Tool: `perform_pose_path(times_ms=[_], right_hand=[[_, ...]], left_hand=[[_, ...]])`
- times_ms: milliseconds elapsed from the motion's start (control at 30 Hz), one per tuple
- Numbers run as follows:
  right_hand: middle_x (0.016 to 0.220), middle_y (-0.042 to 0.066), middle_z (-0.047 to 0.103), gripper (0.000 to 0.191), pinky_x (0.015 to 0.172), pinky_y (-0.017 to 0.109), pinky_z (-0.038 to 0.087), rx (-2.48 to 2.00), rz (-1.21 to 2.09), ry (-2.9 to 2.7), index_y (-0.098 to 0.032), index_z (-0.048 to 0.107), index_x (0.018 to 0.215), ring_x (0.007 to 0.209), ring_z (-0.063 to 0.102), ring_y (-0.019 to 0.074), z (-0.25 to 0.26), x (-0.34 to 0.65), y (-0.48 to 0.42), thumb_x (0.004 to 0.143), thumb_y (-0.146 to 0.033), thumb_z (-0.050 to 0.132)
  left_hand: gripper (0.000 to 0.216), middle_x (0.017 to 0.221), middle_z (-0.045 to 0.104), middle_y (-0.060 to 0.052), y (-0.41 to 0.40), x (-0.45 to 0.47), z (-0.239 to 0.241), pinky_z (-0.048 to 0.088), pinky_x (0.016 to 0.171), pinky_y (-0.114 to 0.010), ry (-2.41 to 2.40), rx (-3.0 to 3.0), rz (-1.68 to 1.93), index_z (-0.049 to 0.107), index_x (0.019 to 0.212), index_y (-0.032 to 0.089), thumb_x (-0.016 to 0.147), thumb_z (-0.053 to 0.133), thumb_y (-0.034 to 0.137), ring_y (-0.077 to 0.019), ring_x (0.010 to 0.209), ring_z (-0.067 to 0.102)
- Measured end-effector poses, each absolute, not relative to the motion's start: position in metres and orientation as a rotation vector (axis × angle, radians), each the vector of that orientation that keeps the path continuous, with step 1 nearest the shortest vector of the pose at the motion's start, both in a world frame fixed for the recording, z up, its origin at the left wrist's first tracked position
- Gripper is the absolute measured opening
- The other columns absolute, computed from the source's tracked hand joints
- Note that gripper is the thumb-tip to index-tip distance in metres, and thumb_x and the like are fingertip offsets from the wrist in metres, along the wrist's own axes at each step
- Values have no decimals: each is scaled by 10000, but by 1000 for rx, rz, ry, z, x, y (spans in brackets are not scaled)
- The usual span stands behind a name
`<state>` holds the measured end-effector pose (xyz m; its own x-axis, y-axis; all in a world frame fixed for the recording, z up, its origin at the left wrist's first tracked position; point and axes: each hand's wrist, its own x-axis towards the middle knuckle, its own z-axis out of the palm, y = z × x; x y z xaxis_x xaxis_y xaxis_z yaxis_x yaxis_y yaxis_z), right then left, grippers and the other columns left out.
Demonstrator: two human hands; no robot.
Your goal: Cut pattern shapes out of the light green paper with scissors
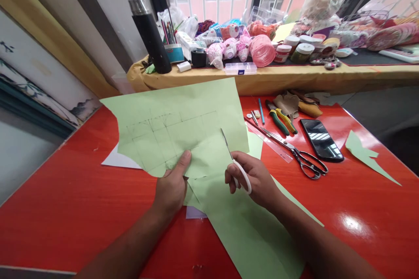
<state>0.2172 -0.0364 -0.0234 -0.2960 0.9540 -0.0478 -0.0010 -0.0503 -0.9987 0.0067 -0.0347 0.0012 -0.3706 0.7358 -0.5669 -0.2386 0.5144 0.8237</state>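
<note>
My left hand (172, 187) grips the lower edge of a light green paper sheet (209, 100), thumb on top and fingers hidden beneath. Pencil lines and small sketched marks run across the sheet, which is raised and tilted above the table. In my right hand (253, 178) is a pair of white-handled scissors (240, 170), fingers around the handle loops. Its blades point up and to the left, over the right part of the sheet. More green paper (248, 222) extends below, under my right forearm, toward the front.
On the red table (108, 213) at right lie large black-handled scissors (301, 154), pliers (282, 117), a phone (321, 139) and a green paper scrap (369, 154). Behind, a cloth-covered ledge (203, 80) bears a black thermos (152, 39), jars (301, 52) and craft materials.
</note>
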Motion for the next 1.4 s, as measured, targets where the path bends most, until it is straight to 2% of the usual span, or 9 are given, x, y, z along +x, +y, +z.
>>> perform_pose_path(times_ms=[100, 267, 400, 700, 900, 1100, 1267, 1333, 1400], right_hand=[[641, -21, 657, 438, 522, 254, 426, -1082, 1473, -1392, -216, 601, 820, 512, 596, 126, -23, 217, -36, 990, -604, 714], [682, -13, 675, 433, 527, 251, 425, -1062, 1474, -1388, -212, 600, 826, 527, 610, 122, -25, 217, -36, 1002, -595, 703], [715, -2, 693, 453, 536, 254, 432, -1051, 1476, -1384, -214, 585, 824, 549, 625, 124, -27, 218, -36, 1018, -614, 674], [714, -2, 691, 460, 550, 263, 442, -1068, 1463, -1399, -217, 579, 843, 555, 627, 129, -26, 217, -36, 1020, -634, 659], [707, -6, 687, 455, 539, 261, 424, -1071, 1477, -1387, -215, 580, 840, 540, 618, 125, -27, 218, -36, 1016, -624, 672], [731, 6, 692, 482, 578, 274, 454, -986, 1543, -1404, -205, 629, 915, 582, 641, 143, -27, 219, -36, 991, -678, 682], [842, 38, 737, 547, 632, 302, 503, -942, 1657, -1473, -190, 690, 1193, 635, 688, 168, -31, 219, -38, 968, -688, 698], [839, 31, 729, 522, 621, 302, 504, -1022, 1659, -1487, -192, 695, 1223, 623, 674, 168, -32, 219, -37, 971, -649, 703], [809, 22, 719, 455, 610, 298, 486, -1177, 1553, -1579, -198, 706, 1211, 624, 659, 176, -30, 220, -36, 981, -591, 699]], left_hand=[[325, 665, 752, -71, -34, 8, 2, 596, 543, -357, 1688, 439, 1093, 845, 846, 169, 808, 911, 485, -296, 681, 753], [168, 689, 761, -40, -33, 9, 4, 604, 536, -321, 1647, 479, 1137, 845, 848, 205, 818, 914, 355, -251, 654, 737], [265, 703, 770, -67, -32, 11, 1, 605, 532, -311, 1657, 389, 1149, 813, 729, 185, 815, 920, 412, -256, 676, 751], [251, 777, 800, -87, -32, 7, -10, 629, 582, -320, 1673, 415, 1145, 821, 753, 193, 826, 923, 410, -284, 785, 785], [186, 689, 746, -40, -32, 11, 4, 594, 520, -287, 1717, 433, 1129, 837, 800, 192, 824, 926, 354, -236, 674, 742], [216, 648, 721, -60, -28, 6, -8, 639, 561, -348, 1654, 338, 1195, 816, 798, 192, 804, 939, 370, -320, 773, 785], [85, 1064, 836, -81, -9, -9, -3, 693, 833, -324, 1394, 369, 1573, 830, 938, 219, 967, 772, 274, -284, 1139, 780], [88, 1211, 818, -76, -1, -17, 2, 699, 819, -320, 1271, 393, 1770, 828, 1017, 230, 949, 777, 208, -291, 1254, 733], [174, 1317, 785, -83, 5, -22, 7, 693, 685, -293, 1231, 425, 1833, 825, 1086, 225, 937, 762, 161, -313, 1282, 715]])
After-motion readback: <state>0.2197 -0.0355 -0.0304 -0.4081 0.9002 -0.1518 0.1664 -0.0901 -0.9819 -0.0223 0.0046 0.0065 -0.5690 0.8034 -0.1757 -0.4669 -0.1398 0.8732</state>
